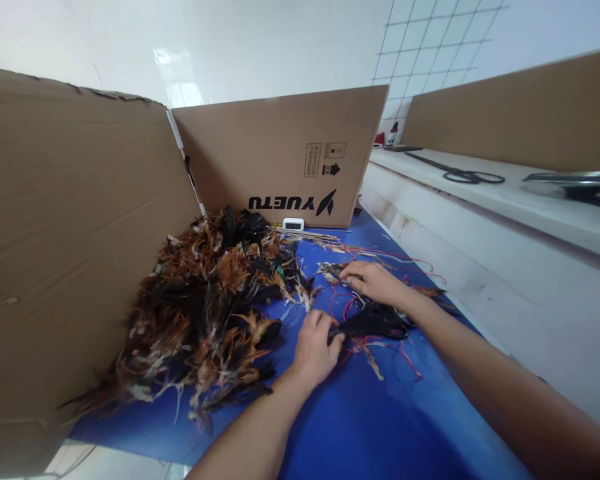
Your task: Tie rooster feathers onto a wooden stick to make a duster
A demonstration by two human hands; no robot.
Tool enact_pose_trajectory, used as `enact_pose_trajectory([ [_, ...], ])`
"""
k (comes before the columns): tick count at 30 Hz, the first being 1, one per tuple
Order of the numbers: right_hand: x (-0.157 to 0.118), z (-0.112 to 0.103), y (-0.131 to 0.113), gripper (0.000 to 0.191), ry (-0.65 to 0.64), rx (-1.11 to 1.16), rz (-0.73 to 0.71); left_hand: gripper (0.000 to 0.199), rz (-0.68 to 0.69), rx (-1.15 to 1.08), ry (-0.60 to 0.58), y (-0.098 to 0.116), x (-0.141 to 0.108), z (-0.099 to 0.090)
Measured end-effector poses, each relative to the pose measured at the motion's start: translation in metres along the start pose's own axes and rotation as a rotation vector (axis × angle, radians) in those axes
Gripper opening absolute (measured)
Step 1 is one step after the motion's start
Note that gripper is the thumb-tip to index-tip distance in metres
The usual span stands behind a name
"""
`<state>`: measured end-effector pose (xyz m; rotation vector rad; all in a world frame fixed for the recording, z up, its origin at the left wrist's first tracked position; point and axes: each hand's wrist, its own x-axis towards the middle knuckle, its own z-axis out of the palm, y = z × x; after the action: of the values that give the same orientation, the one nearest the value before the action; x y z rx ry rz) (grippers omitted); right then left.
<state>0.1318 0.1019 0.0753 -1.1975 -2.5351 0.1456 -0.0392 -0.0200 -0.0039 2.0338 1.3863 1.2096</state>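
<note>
A feather pile [210, 293] lies against the left cardboard panel [70, 247]. The left hand [316, 347] meets the left end of a black item [375, 321]; I cannot tell whether its grip is clamped. Blue surface [360, 427] spreads nearer the viewer. The right hand [373, 281] has its grip closed on a feather tuft [331, 271], inside the surface's right edge.

Bright, soft light with wall glare [177, 73]; hands [320, 350] slightly blurred; edges stretched.
</note>
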Motion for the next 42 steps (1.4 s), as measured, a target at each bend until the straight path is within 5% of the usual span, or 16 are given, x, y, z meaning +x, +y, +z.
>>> enact_pose_trajectory([
  [5,0.062,0.006,0.057,0.031,0.008,-0.157,0.247,0.019,0.033,0.124,-0.087,-0.001,-0.003,0.006],
  [16,0.154,0.066,0.142,0.035,-0.072,-0.294,0.422,0.024,0.122,0.315,-0.168,0.0,-0.003,0.009],
  [22,0.176,0.08,0.149,0.035,-0.13,-0.372,0.348,0.025,0.121,0.343,-0.18,-0.006,0.0,0.015],
  [35,0.169,0.051,0.137,0.032,-0.107,-0.366,0.409,0.023,0.093,0.336,-0.217,-0.001,-0.001,0.011],
  [42,0.169,0.059,0.135,0.03,-0.092,-0.308,0.423,0.023,0.087,0.354,-0.231,-0.001,-0.002,0.011],
])
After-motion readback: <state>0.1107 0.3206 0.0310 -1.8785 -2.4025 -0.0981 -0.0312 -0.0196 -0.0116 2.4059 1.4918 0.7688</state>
